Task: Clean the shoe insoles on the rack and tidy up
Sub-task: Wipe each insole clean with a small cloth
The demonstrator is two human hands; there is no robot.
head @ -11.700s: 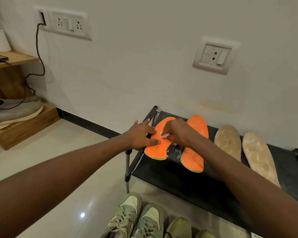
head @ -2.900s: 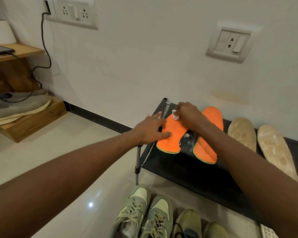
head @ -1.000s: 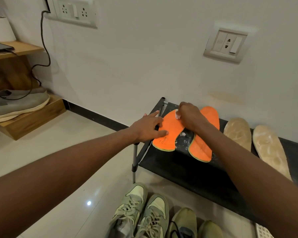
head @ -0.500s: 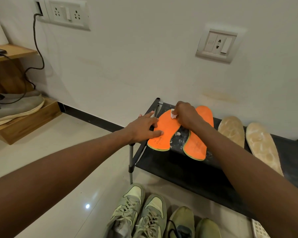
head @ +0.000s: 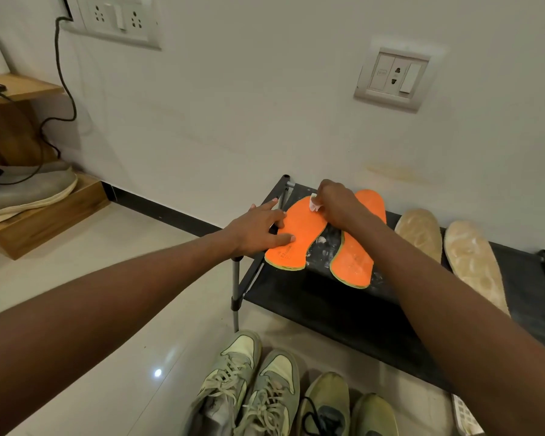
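Head view: at frame centre your left hand (head: 258,231) lies spread, pinning the left orange insole (head: 299,237) flat on the rack (head: 343,309), so your right hand (head: 335,204), pinching a small white wipe (head: 313,205), can scrub its toe. Count two orange insoles, two tan ones (head: 419,231), four shoes (head: 277,391) below.

Soft, even indoor light fills the room, leaving the white wall (head: 265,105) faintly grey and the tiled floor (head: 123,309) glossy, with one small bright point of glare (head: 158,372) reflected from a lamp overhead. The wide-angle lens bows the wall sockets (head: 120,20) and stretches both forearms hugely toward the lower corners, where they fall dark and slightly soft. Shadow pools under the black rack (head: 343,309), and the shoes (head: 249,388) along the bottom edge sit in dim light.
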